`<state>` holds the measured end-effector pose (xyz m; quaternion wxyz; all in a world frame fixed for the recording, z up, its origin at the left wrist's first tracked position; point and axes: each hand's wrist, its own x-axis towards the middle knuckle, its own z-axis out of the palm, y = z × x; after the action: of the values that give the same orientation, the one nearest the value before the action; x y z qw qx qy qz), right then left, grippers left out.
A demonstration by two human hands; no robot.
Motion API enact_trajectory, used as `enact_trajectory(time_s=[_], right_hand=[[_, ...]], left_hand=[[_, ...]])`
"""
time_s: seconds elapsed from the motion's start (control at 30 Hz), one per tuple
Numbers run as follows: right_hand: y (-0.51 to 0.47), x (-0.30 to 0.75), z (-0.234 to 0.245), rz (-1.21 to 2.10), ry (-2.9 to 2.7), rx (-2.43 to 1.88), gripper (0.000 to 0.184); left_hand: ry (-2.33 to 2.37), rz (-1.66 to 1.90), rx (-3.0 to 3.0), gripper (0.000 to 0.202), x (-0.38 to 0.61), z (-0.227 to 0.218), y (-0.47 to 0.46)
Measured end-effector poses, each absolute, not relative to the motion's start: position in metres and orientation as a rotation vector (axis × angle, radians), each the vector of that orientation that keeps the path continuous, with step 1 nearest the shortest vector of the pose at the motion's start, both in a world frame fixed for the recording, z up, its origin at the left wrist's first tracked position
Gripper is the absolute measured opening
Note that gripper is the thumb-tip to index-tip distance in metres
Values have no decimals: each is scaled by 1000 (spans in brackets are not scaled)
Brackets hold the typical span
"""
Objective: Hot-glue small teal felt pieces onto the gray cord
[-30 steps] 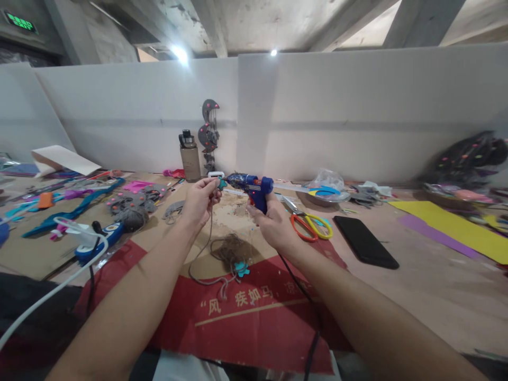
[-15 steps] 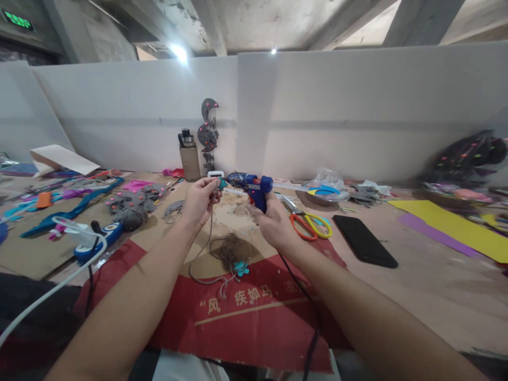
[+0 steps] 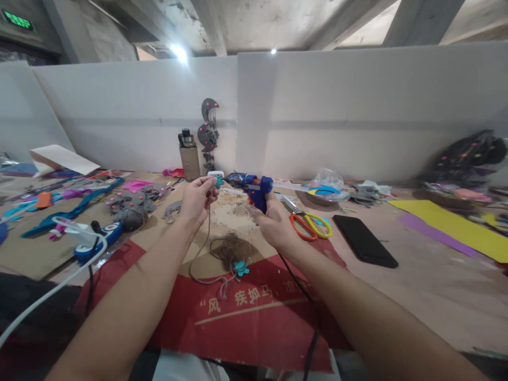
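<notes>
My right hand (image 3: 270,219) is wrapped round the handle of a blue glue gun (image 3: 254,185), whose nozzle points left. Between the fingertips of my left hand (image 3: 199,198) is a small teal cut-out piece (image 3: 218,181), right by the nozzle tip; whether the two touch I cannot tell. A grey cord (image 3: 208,225) hangs from the left hand to a tangled heap of cord (image 3: 230,251) on the cardboard. A second teal cut-out (image 3: 241,268) lies against that heap. The black cable (image 3: 296,279) of the glue gun runs down past my right wrist.
Red-printed cardboard (image 3: 246,328) covers the table before me. To the right lie scissors (image 3: 309,225), a black phone (image 3: 364,241) and yellow sheets (image 3: 452,225). A bottle (image 3: 189,156) stands at the back. On the left are a blue power strip (image 3: 99,241) and a white cable (image 3: 59,293).
My left hand has shifted slightly left with the teal piece, widening the space at the nozzle. My right hand and the glue gun have hardly moved.
</notes>
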<state>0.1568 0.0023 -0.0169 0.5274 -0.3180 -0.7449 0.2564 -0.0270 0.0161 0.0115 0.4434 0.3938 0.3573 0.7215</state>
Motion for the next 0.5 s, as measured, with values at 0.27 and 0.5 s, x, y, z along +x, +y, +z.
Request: enact_trajectory(time_s=[0.27,0.5], right_hand=[[3,156,-17,617,-1775,-759,32],[2,156,-16,616,-1784,-771,27]], left_hand=[[878,1757,982,19,-26,11,15],[901,1768,987,17,-25,12,14]])
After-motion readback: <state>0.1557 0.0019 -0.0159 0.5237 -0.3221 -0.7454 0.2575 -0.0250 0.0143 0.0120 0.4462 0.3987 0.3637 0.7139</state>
